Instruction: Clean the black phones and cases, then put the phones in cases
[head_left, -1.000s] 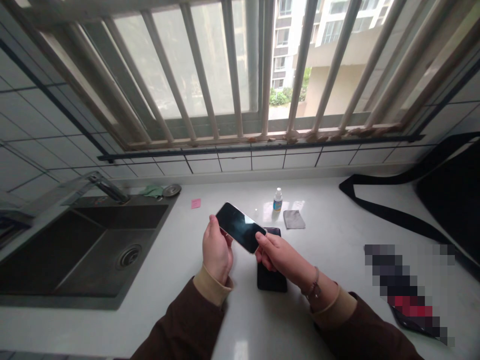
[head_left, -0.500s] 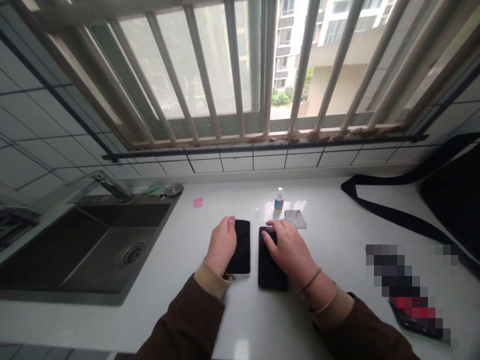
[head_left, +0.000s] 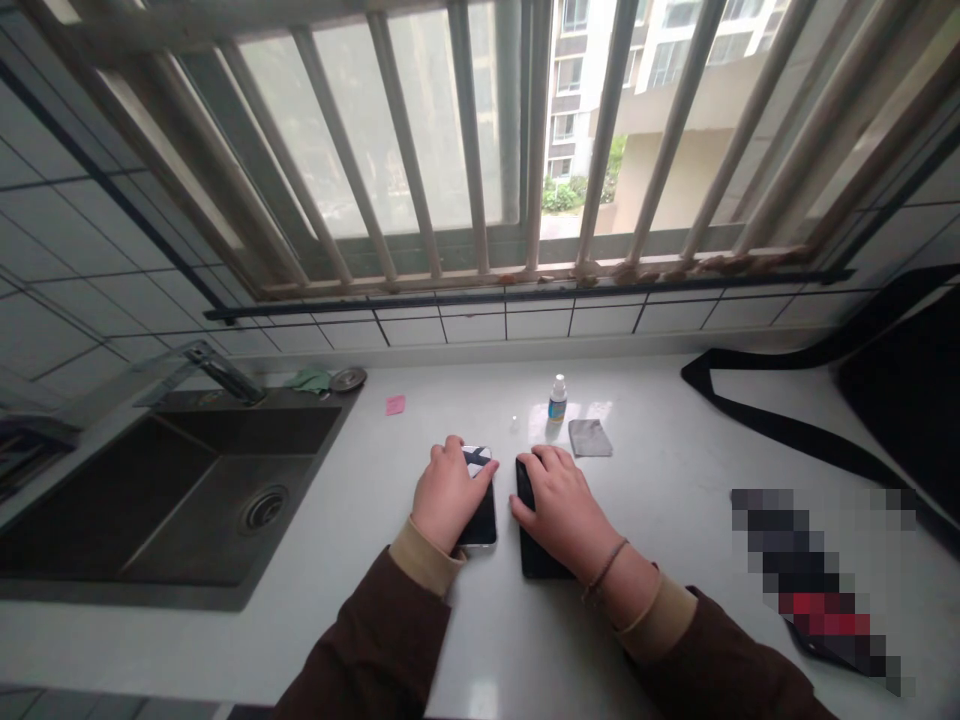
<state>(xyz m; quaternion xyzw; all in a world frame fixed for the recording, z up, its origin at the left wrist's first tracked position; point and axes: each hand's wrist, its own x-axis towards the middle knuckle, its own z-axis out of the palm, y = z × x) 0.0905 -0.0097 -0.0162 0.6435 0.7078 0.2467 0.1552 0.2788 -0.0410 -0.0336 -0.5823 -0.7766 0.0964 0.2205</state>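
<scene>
My left hand (head_left: 448, 497) is closed around a smartphone (head_left: 482, 520) with a black front and pale rim. Its thumb reaches across the front to the right edge, and a bright striped reflection shows near the top. To its right, my right hand (head_left: 562, 505) grips a black phone-like slab (head_left: 541, 562), thumb at the left edge and fingers over the upper part; much of the slab is hidden beneath the hand. Beyond the hands stand a small white-capped bottle (head_left: 556, 402) and a tiny white cap (head_left: 515, 424). A grey cloth (head_left: 591, 438) lies flat beside them.
At left, a dark sink (head_left: 187, 500) with a faucet (head_left: 225, 372) is set into the white counter (head_left: 465, 640). A pink paper note (head_left: 395, 404) lies near the back. On the right are a black strap (head_left: 780, 425) and a pixelated object (head_left: 825, 590). A barred window rises behind.
My left thumb has swung across the phone to its right edge, and a reflection now shows on its front. My right hand has shifted down and left over the black slab.
</scene>
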